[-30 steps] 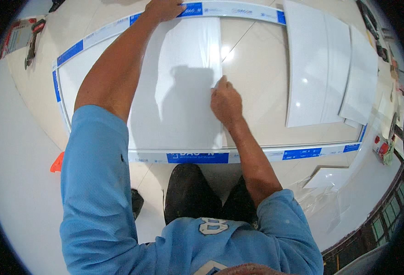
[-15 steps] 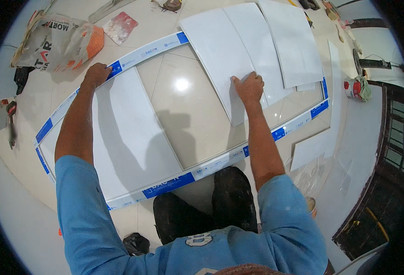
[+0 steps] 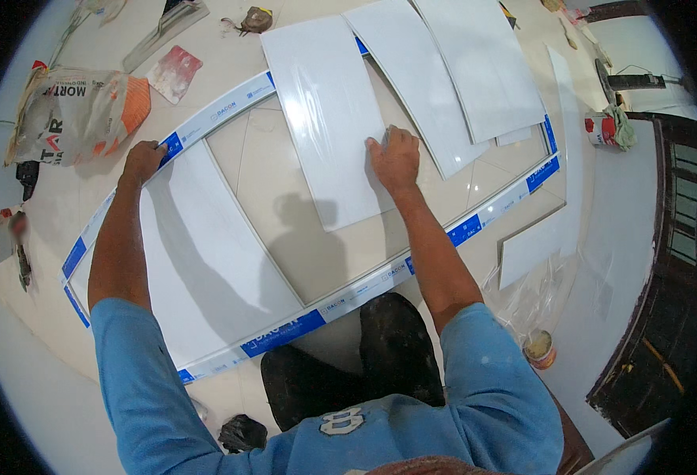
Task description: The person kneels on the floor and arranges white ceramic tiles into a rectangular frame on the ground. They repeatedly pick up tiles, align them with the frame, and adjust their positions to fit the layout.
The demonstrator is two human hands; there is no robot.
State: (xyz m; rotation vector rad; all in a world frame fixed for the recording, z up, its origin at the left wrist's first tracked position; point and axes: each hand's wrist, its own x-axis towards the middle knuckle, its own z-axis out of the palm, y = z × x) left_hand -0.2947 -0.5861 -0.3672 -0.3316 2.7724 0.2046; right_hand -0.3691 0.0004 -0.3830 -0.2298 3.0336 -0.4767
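My left hand [image 3: 144,161] grips the far rail of a white rectangular frame [image 3: 232,105] with blue-and-white protective film, lying on the tiled floor. A white panel [image 3: 190,261] sits inside its left part, below that hand. My right hand [image 3: 396,158] holds the right edge of a separate white panel [image 3: 313,119] that lies across the frame's middle, with a bare floor strip either side. More white panels [image 3: 483,71] lie overlapping on the frame's right part, partly hiding the rail.
A sack [image 3: 79,119], trowel [image 3: 166,36], small reddish board [image 3: 174,73] and tools [image 3: 24,245] lie around the far and left floor. Offcuts [image 3: 530,253], plastic sheeting, a cup [image 3: 538,348] and a can with a green rag [image 3: 606,128] are at right, beside a dark door [image 3: 641,356].
My right hand moved from the left panel's edge to the right stack, and the panel it holds has shifted leftward, away from the others. My left hand stays on the far rail.
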